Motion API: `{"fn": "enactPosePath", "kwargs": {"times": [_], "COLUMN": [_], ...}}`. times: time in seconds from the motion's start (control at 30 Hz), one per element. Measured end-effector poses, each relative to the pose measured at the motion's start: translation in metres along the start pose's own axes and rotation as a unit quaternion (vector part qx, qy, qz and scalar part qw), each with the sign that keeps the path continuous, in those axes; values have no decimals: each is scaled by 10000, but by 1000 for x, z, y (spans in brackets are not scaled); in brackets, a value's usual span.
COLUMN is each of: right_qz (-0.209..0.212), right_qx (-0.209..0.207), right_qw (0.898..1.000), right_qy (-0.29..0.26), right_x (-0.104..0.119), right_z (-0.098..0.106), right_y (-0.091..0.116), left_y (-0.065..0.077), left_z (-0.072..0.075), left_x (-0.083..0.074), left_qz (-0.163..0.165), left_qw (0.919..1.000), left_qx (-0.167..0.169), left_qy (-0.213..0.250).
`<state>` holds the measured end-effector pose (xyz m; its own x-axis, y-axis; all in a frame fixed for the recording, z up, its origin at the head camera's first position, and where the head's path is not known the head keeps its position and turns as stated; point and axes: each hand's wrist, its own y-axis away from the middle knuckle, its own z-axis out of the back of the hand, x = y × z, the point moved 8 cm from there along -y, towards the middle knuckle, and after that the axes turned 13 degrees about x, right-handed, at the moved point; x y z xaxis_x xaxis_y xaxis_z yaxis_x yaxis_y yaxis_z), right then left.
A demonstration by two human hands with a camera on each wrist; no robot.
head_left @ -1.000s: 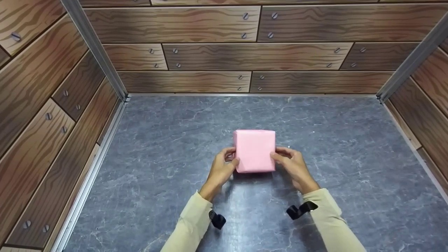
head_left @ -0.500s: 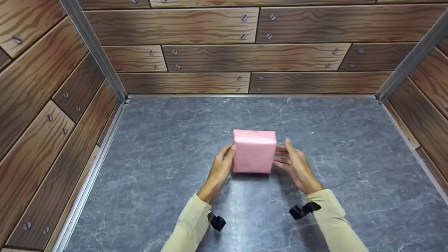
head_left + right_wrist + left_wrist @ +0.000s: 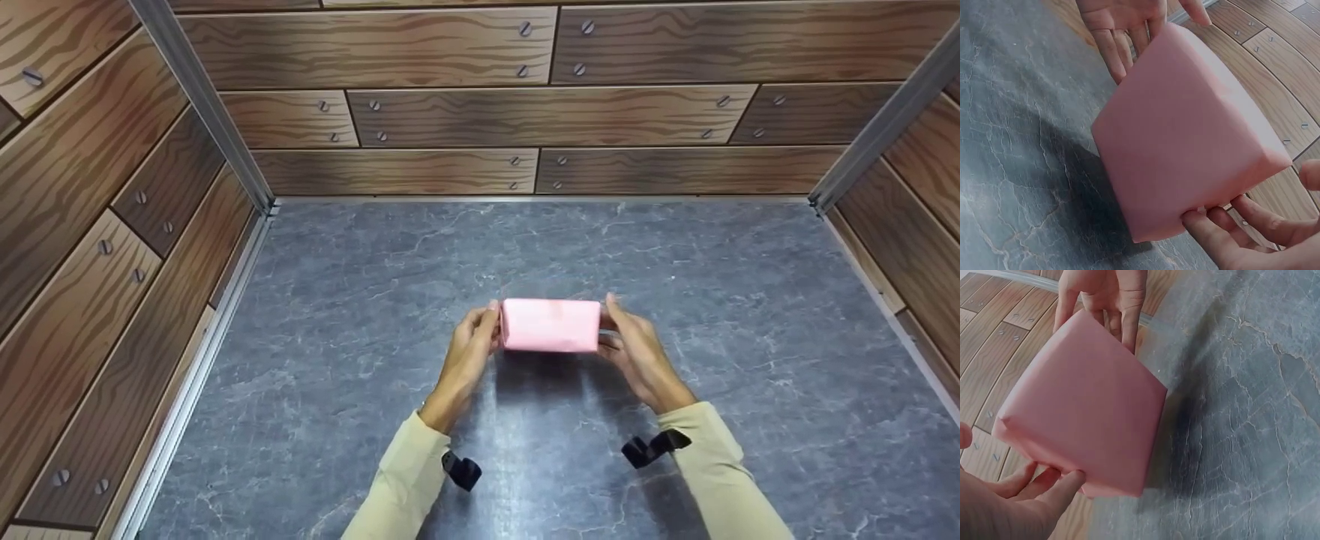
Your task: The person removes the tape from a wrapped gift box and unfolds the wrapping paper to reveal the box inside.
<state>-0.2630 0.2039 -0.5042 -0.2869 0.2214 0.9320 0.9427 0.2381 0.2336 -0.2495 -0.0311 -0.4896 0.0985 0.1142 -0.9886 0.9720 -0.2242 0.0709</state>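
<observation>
A pink wrapped box [image 3: 551, 325] is carried between my two hands, its narrow side facing up in the head view. Fingertips of my left hand [image 3: 469, 346] press its left end, and the left thumb stands apart from the box in the left wrist view. At the opposite end, the right hand [image 3: 637, 352] presses with its fingertips; its thumb is also off the box. A broad face of the box [image 3: 1086, 405] shows in both wrist views. A dark shadow lies below it; whether its lower edge touches the surface I cannot tell.
Grey marbled tabletop [image 3: 360, 315] surrounds the box. Wood-patterned panels [image 3: 450, 116] wall off the back and both sides, with metal strips along the corners. A black wrist strap piece [image 3: 461, 470] hangs at each cream sleeve [image 3: 409, 465].
The box has turned, so its broad face no longer shows in the head view and a narrow side does. Both thumbs have come off the face they rested on.
</observation>
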Motion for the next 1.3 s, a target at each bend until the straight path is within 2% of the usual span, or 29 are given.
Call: {"fn": "enactPosePath", "kwargs": {"times": [0.13, 0.33, 0.5, 0.67, 0.97, 1.1, 1.3], "right_qz": [52, -2, 134, 98, 17, 144, 187], "right_qx": [157, 221, 91, 108, 116, 59, -27], "right_qw": [9999, 9998, 9999, 9999, 9994, 9994, 9992], "right_qy": [-5, 11, -35, -7, 314, 317, 365], "right_x": [0, -5, -7, -14, -27, -28, -33], "right_z": [-1, 0, 3, 5, 8, 9, 12], "right_y": [-1, 1, 3, 5, 4, 5, 6], "left_y": [0, 2, 3, 3, 3, 1, 0], "left_z": [1, 5, 6, 8, 7, 7, 6], "left_x": [-1, 1, 5, 9, 15, 20, 24], "left_qz": [-82, 102, 132, -60, -444, -378, -443], "left_qw": [9997, 9976, 9979, 9973, 9945, 9943, 9937], "left_qx": [-28, -253, -308, -378, -301, -279, -159], "left_qy": [-231, -643, -546, -634, -901, -955, -1014]}}
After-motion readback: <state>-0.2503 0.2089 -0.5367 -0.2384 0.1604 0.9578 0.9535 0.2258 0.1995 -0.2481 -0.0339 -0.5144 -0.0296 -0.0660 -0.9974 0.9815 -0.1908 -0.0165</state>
